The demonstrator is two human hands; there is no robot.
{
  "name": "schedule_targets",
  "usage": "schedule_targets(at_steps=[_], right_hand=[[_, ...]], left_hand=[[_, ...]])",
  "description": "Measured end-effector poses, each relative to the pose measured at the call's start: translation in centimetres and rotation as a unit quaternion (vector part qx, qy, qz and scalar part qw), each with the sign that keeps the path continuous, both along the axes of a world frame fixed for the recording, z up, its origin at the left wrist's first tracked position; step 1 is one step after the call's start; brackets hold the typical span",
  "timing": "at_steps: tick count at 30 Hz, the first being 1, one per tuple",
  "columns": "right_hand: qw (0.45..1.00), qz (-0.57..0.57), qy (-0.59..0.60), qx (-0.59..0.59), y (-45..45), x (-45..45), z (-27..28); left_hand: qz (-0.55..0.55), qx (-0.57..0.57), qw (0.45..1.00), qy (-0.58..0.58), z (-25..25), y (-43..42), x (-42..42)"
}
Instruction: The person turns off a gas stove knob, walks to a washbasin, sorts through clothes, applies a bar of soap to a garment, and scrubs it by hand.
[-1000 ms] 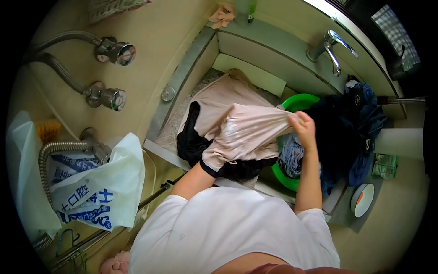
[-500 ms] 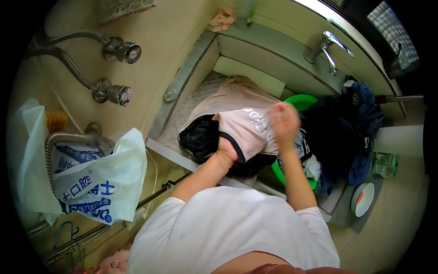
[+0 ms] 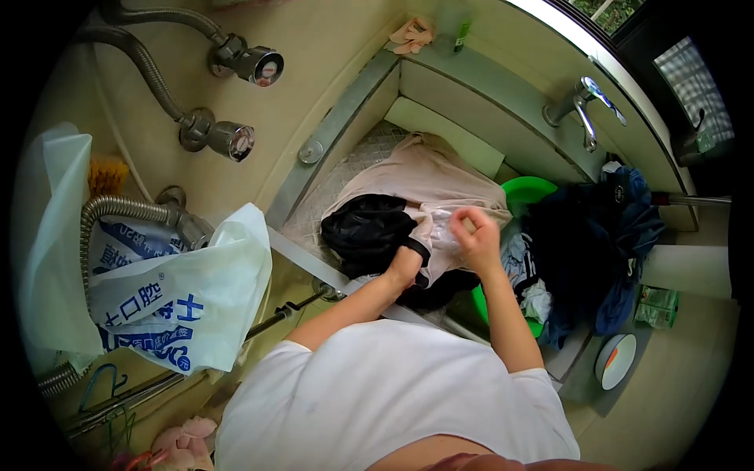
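A pale pink garment [image 3: 424,173] with black trim lies spread in the sink over its textured bottom. My left hand [image 3: 404,265] is closed on the black-edged opening of this garment, its fingers partly covered by cloth. Just above the pink cloth is my right hand [image 3: 476,235], thumb and fingers curled toward each other; whether anything is between them is too small to tell. Bunched black cloth [image 3: 365,231] sits beside my left hand. Right of my right hand, a green basin [image 3: 528,188] holds light clothes, with dark clothes [image 3: 577,243] heaped against it.
A faucet [image 3: 583,110] rises from the sink's back ledge, where a pink cloth [image 3: 411,36] and a green tube [image 3: 462,36] also sit. At the right are a bowl [image 3: 616,362] and a green packet [image 3: 657,307]. Left hang a plastic bag [image 3: 184,294] and metal hoses [image 3: 149,71].
The pink garment, stretched between my hands earlier, now lies lower and crumpled. My right hand has come down and left toward my left hand. The whole view has shifted.
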State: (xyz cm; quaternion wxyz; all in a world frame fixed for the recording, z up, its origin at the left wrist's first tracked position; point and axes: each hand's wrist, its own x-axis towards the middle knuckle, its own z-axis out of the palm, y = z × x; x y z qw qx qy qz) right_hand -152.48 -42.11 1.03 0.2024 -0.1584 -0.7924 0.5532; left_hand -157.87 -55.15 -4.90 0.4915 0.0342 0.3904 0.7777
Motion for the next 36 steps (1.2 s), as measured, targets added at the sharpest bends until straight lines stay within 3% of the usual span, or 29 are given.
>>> schedule_targets(at_steps=[2, 4, 5, 6, 9, 10, 12, 13, 14, 16, 17, 18, 20, 22, 29, 33, 36], right_hand=[[0.979, 0.149, -0.109, 0.091, -1.6, 1.2, 1.7], [0.95, 0.217, -0.195, -0.11, -2.4, 2.3, 0.8], [0.948, 0.203, -0.163, -0.181, -2.7, 2.7, 0.7], [0.948, 0.206, -0.162, -0.179, -2.4, 3.0, 0.7], [0.978, 0.101, -0.068, -0.171, -0.5, 4.2, -0.3], [0.962, 0.058, -0.08, -0.254, 0.4, 4.5, -0.5], [0.958, 0.004, -0.102, -0.267, 2.3, 5.2, -0.8], [0.95, -0.015, -0.096, -0.297, 2.4, 5.5, -0.7], [0.961, -0.01, -0.109, -0.253, 2.6, 5.7, -0.8], [0.952, -0.039, -0.107, -0.284, 2.0, 6.4, -2.0], [0.943, -0.028, -0.105, -0.313, 1.7, 6.4, -1.9], [0.933, -0.012, -0.105, -0.345, 1.4, 6.6, -1.8], [0.959, 0.015, -0.106, -0.262, 1.1, 6.6, -2.3], [0.949, 0.017, -0.116, -0.292, 0.7, 6.6, -1.3], [0.943, 0.007, -0.109, -0.313, 0.7, 6.9, -1.0], [0.951, 0.005, -0.092, -0.296, 0.5, 6.9, -1.9], [0.949, 0.009, -0.088, -0.304, 0.5, 6.4, -1.8]], left_hand=[[-0.007, 0.046, 0.999, -0.026, 1.7, -0.5, 0.1], [0.032, -0.104, 0.986, 0.125, 1.5, -0.2, 0.1], [0.04, -0.105, 0.991, 0.076, 2.0, -0.6, 0.3], [0.044, -0.104, 0.991, 0.078, 1.9, -1.2, 0.1], [-0.131, -0.105, 0.986, 0.016, 1.7, -3.2, -0.4], [-0.138, -0.105, 0.985, 0.021, 2.7, -3.8, -0.4], [-0.193, -0.144, 0.915, 0.323, 7.6, -5.1, -0.7], [-0.209, -0.127, 0.903, 0.353, 10.9, -5.5, -1.0], [-0.226, -0.105, 0.889, 0.384, 13.9, -5.7, -1.4], [-0.182, 0.059, 0.961, 0.202, 16.3, -6.4, -1.4], [-0.166, 0.145, 0.961, 0.169, 17.7, -6.5, -1.3], [-0.148, 0.225, 0.954, 0.131, 19.3, -6.6, -1.1], [-0.171, 0.328, 0.912, 0.177, 21.8, -6.4, -0.8], [-0.224, 0.362, 0.863, 0.272, 23.7, -5.6, -1.3], [-0.182, 0.396, 0.841, 0.32, 26.2, -4.4, 0.5], [-0.161, 0.399, 0.842, 0.324, 26.0, -4.0, 1.7], [-0.063, 0.369, 0.876, 0.303, 25.8, -4.0, 2.9]])
